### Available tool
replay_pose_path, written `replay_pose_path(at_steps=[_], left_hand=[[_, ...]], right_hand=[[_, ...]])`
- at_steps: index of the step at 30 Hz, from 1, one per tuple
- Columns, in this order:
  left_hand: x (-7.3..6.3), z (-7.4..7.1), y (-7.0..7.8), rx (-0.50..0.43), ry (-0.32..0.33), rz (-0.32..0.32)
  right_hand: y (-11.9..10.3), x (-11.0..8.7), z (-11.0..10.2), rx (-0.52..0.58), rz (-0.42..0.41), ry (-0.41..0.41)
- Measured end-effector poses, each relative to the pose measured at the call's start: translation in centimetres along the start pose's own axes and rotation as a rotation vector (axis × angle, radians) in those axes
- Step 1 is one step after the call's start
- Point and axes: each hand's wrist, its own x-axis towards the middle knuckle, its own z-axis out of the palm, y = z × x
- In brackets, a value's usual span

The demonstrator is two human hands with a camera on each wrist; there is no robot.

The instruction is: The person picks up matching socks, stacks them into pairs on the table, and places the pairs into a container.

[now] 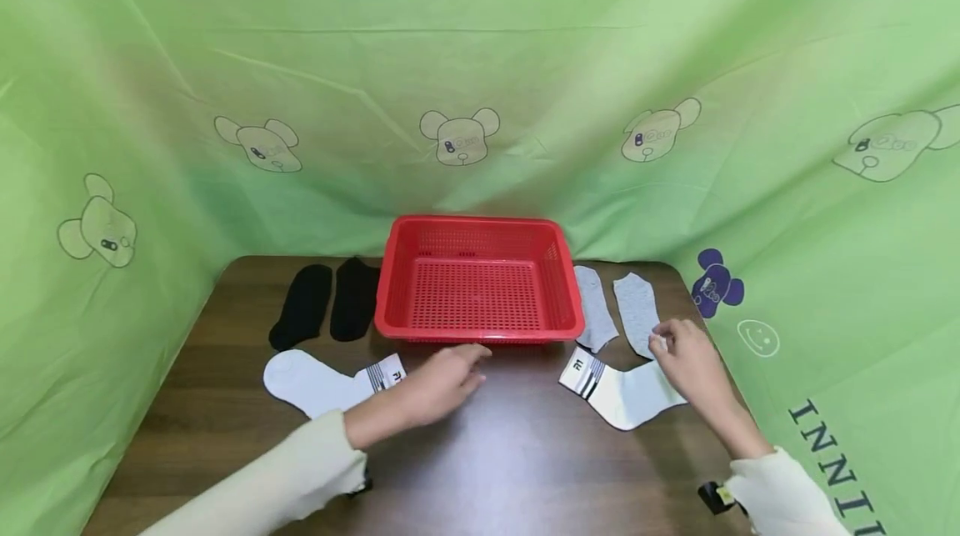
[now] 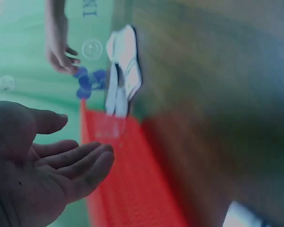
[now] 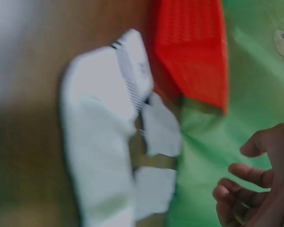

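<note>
My left hand [image 1: 444,382] hovers in front of the red basket, near the striped cuff of a white sock [image 1: 315,382] on the left. In the left wrist view its fingers [image 2: 87,163] are relaxed and hold nothing. My right hand [image 1: 692,361] is above the right side of the table, by a grey sock [image 1: 636,311] and over the end of another white sock [image 1: 626,398]. Its fingers are loosely bent with nothing between them in the right wrist view. A second grey sock [image 1: 595,308] lies against the basket's right side. Two black socks, one outer [image 1: 302,307] and one inner [image 1: 354,300], lie left of the basket.
The red plastic basket [image 1: 480,334] stands at the back middle of the brown wooden table [image 1: 495,469], with nothing seen in it. A green cloth [image 1: 480,61] printed with bear heads hangs behind and on both sides of the table.
</note>
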Motion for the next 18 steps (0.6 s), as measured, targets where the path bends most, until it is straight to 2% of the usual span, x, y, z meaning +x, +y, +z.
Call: replay_pose_path(at_steps=[3,5,9,14,16,18], left_hand=[[1.4,3.3,0.5,0.003,-0.031,-0.016],[2.5,5.3,1.4,0.007,-0.038,-0.035],[4.9,8.6,4.0,-0.026,-0.028,-0.098],[8.1,12.1,6.3,-0.112,0.095,-0.187],[8.9,13.3,7.0,-0.104,0.138,-0.201],[9.5,14.3,7.7,-0.054,0.160,-0.215]], right_hand=[[0.1,-1.5,2.0,-0.057,-0.018,0.043],[0.3,-2.3,3.0,-0.080,-0.012,0.070],[1.7,-3.3,3.9,-0.083,0.089,0.073],[4.2,-4.1,4.0,-0.066,0.226,-0.043],[5.2,-4.2,4.1,-0.060,0.241,-0.097],[6.3,-4.2,4.2,-0.066,0.233,-0.144]])
